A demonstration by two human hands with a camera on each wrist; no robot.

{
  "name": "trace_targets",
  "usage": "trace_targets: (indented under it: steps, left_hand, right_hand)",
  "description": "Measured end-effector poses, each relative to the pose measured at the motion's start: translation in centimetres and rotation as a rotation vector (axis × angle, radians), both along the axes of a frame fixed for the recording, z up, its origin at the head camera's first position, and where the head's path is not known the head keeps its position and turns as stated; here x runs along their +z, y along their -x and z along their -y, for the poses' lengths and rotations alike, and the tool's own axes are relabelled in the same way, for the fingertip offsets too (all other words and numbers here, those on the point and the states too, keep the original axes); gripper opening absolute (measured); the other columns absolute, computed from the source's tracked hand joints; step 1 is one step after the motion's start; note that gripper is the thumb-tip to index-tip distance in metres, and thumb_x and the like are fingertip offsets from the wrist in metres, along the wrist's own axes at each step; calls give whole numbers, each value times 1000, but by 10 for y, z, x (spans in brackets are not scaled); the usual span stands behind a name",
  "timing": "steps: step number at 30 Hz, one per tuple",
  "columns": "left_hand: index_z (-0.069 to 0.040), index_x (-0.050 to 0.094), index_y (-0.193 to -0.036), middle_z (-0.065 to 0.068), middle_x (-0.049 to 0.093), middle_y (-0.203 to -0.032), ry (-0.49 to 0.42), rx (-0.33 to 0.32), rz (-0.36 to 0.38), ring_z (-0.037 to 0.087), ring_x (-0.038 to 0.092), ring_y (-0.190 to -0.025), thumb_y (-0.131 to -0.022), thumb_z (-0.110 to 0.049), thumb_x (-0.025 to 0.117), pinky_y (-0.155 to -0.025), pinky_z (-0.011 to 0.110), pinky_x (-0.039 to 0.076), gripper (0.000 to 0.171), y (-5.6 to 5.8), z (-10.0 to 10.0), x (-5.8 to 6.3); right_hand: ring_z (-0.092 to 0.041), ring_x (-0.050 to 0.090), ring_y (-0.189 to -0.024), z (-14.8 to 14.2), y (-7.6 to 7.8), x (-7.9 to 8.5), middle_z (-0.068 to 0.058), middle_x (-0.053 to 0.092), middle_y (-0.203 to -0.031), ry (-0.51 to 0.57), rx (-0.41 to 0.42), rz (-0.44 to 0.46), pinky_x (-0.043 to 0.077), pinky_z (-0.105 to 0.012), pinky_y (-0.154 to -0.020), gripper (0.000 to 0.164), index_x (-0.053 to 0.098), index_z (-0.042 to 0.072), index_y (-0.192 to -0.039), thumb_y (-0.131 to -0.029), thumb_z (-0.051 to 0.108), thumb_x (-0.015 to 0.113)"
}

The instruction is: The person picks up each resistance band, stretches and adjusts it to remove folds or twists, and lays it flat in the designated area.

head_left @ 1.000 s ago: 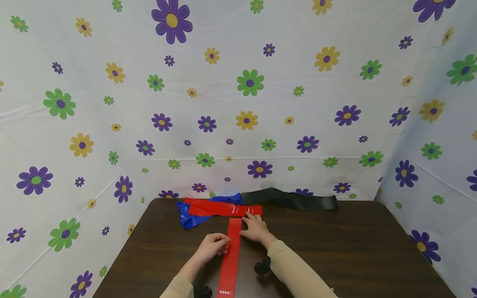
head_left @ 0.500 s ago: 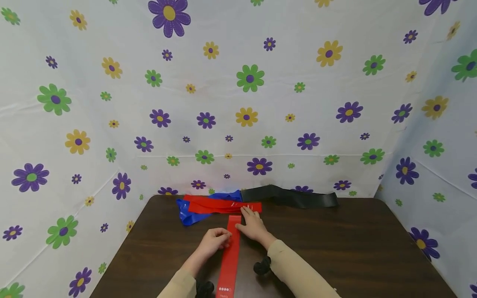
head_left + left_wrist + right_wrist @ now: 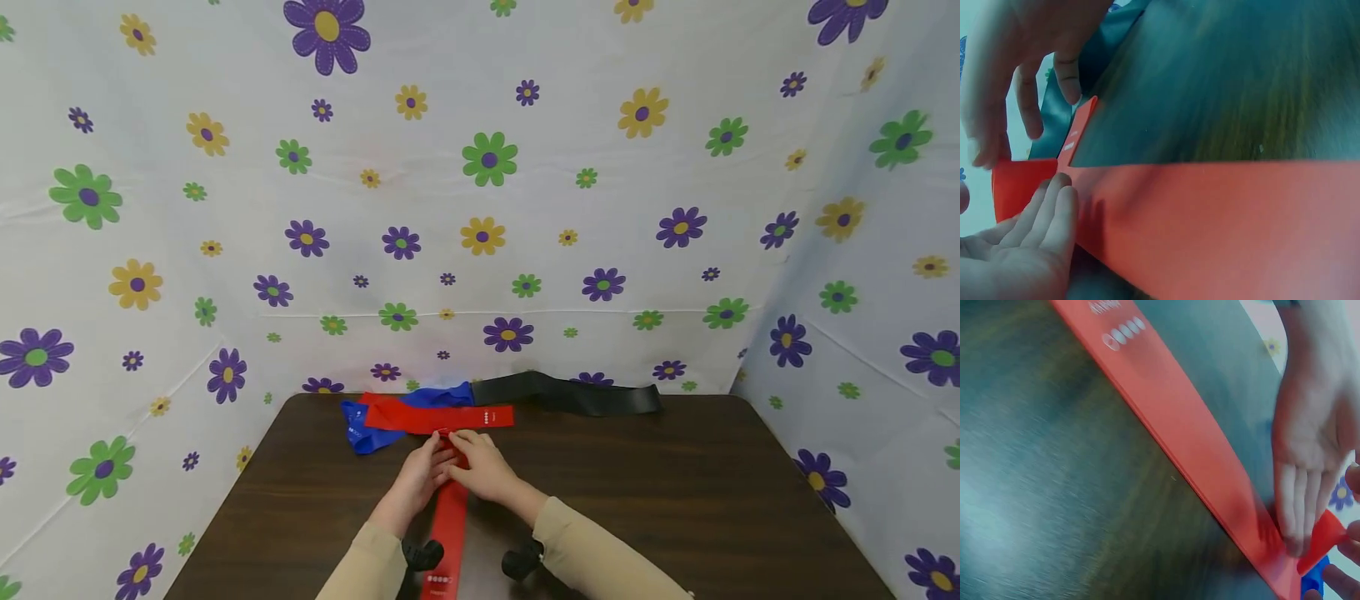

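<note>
A red resistance band (image 3: 450, 525) with printed white dots lies lengthwise on the table in front of the person. Its far end is lifted into a short flap (image 3: 1016, 187) between the two hands. Fingertips of the right hand (image 3: 483, 467) pinch this flap, best seen at the right edge of the right wrist view. Straight fingers of the left hand (image 3: 420, 479), palm showing in the right wrist view, rest against the band at the fold. The hands partly cover the band's far end in the head view.
Behind the hands, another red band (image 3: 427, 418) lies across a crumpled blue band (image 3: 363, 442). A long black band (image 3: 592, 397) stretches right along the back edge of the dark wooden table (image 3: 637, 492). A flower-patterned cloth (image 3: 570, 275) hangs behind and on both sides.
Both hands have come together at the far end of the lengthwise red band. The right hand has left the red band at the back, and the lengthwise band's end is now lifted.
</note>
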State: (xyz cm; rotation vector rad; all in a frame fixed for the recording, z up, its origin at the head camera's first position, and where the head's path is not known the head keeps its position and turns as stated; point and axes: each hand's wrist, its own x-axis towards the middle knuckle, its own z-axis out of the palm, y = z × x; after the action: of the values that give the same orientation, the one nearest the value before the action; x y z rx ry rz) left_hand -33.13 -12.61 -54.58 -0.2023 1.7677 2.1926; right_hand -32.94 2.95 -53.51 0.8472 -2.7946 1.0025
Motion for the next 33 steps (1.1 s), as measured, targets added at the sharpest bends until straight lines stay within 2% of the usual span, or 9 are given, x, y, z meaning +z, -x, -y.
trace_targets:
  steps: [3,6,10,12,15,19,24,29,33]
  left_hand:
    - [18,17,-145,38,26,-146,-50,35,6,46,35,-133,-106,-37,34,-107,49,33,69,1,2,-1]
    - [19,10,-145,38,27,-146,-59,84,8,40,49,-124,-106,-24,38,-106,50,34,65,1,4,-2]
    - [17,2,-146,38,27,-145,-36,126,21,19,64,-95,-103,-9,43,-103,47,40,65,-1,8,-2]
    - [18,6,-146,38,29,-144,-36,128,19,15,64,-90,-102,-6,42,-100,45,42,62,-3,10,-2]
    - [18,11,-145,38,34,-142,-56,132,18,20,67,-93,-102,-5,42,-96,42,46,58,-4,12,-2]
    - [18,20,-143,35,43,-137,-73,144,12,26,68,-98,-101,-5,43,-90,39,50,53,-8,13,-4]
    - [16,39,-134,22,63,-116,-45,130,1,23,69,-92,-98,-7,45,-85,35,54,43,-14,14,-8]
    - [14,45,-128,10,69,-100,-38,105,-3,18,69,-86,-94,-8,45,-81,31,55,40,-19,14,-11]
    - [14,45,-127,9,69,-97,-30,97,7,16,68,-83,-93,-7,46,-81,31,55,40,-22,15,-11]
  right_hand:
    - [-26,47,-117,4,-9,1,-10,51,-137,0,44,20,44,-38,-97,53,53,0,-137,-92,25,64]
    - [-24,47,-117,6,-15,0,-8,52,-135,8,76,40,44,-37,-97,50,58,2,-133,-91,27,65]
    - [-26,51,-117,6,-17,-3,-8,56,-130,101,102,70,43,-41,-98,36,67,3,-120,-90,23,65]
    - [-25,55,-112,6,-16,-5,-8,60,-122,175,62,87,45,-41,-95,28,70,3,-111,-89,19,66]
    - [-23,61,-90,5,-13,-8,-8,64,-105,322,-80,172,51,-37,-79,21,71,2,-104,-88,14,66]
    - [-21,61,-72,2,-6,-11,-10,66,-94,559,-271,441,53,-31,-62,28,65,-4,-112,-90,13,64]
    - [-21,67,-72,0,-3,-13,-15,67,-91,758,-326,729,57,-31,-64,35,59,-12,-115,-96,16,58]
    - [-13,63,-60,5,-4,-12,-10,67,-78,833,-319,799,55,-27,-57,42,62,-9,-109,-96,31,61]
    - [-9,58,-52,13,-6,-8,-4,64,-68,805,-332,759,54,-25,-53,41,66,-5,-99,-92,35,67]
